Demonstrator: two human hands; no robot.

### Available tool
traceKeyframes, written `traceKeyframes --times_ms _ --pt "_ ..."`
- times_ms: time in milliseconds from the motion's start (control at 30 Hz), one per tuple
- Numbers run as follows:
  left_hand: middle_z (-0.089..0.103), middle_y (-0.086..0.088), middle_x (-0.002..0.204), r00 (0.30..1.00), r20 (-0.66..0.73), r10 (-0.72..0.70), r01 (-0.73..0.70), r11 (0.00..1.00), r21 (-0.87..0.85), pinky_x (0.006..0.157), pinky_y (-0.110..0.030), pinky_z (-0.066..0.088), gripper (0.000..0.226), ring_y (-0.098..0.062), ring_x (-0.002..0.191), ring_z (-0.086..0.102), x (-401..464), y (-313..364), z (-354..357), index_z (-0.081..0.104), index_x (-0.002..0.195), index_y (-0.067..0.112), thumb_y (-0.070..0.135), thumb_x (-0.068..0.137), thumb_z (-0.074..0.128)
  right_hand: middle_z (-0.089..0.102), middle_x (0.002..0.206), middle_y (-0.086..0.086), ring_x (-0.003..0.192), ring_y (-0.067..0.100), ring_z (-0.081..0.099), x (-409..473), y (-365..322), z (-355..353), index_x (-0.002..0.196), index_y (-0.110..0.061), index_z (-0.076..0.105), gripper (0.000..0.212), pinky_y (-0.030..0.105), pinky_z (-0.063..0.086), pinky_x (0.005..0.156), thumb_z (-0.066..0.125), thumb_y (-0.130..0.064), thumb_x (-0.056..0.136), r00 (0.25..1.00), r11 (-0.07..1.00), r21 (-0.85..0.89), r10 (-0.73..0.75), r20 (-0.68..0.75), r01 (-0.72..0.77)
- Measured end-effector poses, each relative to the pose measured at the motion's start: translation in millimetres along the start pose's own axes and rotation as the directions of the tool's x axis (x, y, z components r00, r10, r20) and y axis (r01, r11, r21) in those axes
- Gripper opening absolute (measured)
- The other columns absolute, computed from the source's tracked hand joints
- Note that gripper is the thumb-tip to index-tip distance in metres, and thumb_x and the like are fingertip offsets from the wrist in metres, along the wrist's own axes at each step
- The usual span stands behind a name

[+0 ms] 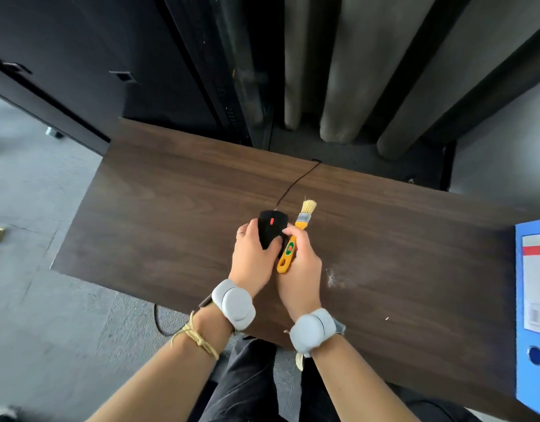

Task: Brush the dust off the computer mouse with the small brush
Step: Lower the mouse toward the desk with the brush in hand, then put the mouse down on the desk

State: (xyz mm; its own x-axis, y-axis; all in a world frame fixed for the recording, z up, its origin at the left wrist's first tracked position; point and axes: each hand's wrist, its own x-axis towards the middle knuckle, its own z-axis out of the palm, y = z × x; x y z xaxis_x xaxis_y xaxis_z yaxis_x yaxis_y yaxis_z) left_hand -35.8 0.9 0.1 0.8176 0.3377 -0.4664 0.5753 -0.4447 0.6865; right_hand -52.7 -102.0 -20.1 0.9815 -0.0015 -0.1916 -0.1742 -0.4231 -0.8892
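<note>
A black computer mouse point(269, 226) with a red scroll wheel sits in my left hand point(253, 259), which grips it from the left and below, just over the dark wooden table point(159, 214). Its black cable point(296, 182) runs away to the table's far edge. My right hand point(300, 263) is closed around the yellow handle of a small brush point(296, 236). The pale bristles point(308, 206) point away from me, to the right of the mouse and clear of it. My right fingertips touch the mouse's right side.
A patch of whitish dust point(334, 278) lies on the table right of my hands. A blue binder point(533, 312) lies at the table's right edge. Dark cabinets point(110, 56) and grey curtains point(354, 86) stand beyond the far edge. Grey carpet floor point(34, 300) is on the left.
</note>
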Motion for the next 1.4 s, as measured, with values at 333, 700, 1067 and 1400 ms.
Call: traceKeyframes --times_ms 333,700,1067,1400 --pt "0.042 -0.002 0.106 0.993 -0.102 -0.064 0.082 0.979 0.187 0.071 -0.028 0.04 0.038 -0.022 0.081 0.052 11.4 -17.0 -4.4 0.058 0.107 0.012 0.037 0.082 0.072 0.07 0.127 0.0 0.114 0.025 0.068 -6.7 18.6 39.3 0.131 -0.024 0.052 0.053 0.031 0.05 0.084 0.07 -0.009 0.084 0.993 0.984 -0.173 0.049 0.103 -0.03" --pt "0.054 -0.009 0.111 0.992 -0.113 -0.049 0.086 0.93 0.358 0.073 -0.035 0.05 0.044 -0.03 0.108 0.053 24.7 -31.7 -3.0 0.06 0.106 0.012 0.046 0.079 0.067 0.063 0.139 0.003 0.133 0.021 0.054 -6.6 26.5 49.7 0.134 -0.018 0.055 0.057 0.035 0.054 0.097 0.076 -0.006 0.083 0.997 0.977 -0.211 0.028 0.075 -0.012" --pt "0.049 -0.018 0.139 0.974 -0.198 0.111 -0.005 0.883 0.468 0.092 -0.052 0.041 0.057 -0.041 0.124 0.042 3.3 -9.8 15.6 0.048 0.134 0.01 0.033 0.085 0.067 0.065 0.132 -0.001 0.124 -0.003 0.057 -29.5 17.6 -74.0 0.144 -0.027 0.055 0.058 0.008 0.042 0.104 0.038 0.001 0.096 0.982 0.985 0.01 0.172 0.074 -0.173" --pt "0.073 0.0 0.11 0.856 0.486 0.178 -0.265 0.957 0.115 0.091 -0.031 0.047 0.027 -0.023 0.105 0.064 -70.6 56.8 129.2 0.068 0.117 0.022 0.022 0.094 0.054 0.069 0.098 0.009 0.071 0.02 0.068 -28.3 76.5 -159.9 0.123 -0.026 0.069 0.043 0.042 0.061 0.071 0.051 0.005 0.1 0.942 0.968 -0.149 0.15 -0.299 -0.201"
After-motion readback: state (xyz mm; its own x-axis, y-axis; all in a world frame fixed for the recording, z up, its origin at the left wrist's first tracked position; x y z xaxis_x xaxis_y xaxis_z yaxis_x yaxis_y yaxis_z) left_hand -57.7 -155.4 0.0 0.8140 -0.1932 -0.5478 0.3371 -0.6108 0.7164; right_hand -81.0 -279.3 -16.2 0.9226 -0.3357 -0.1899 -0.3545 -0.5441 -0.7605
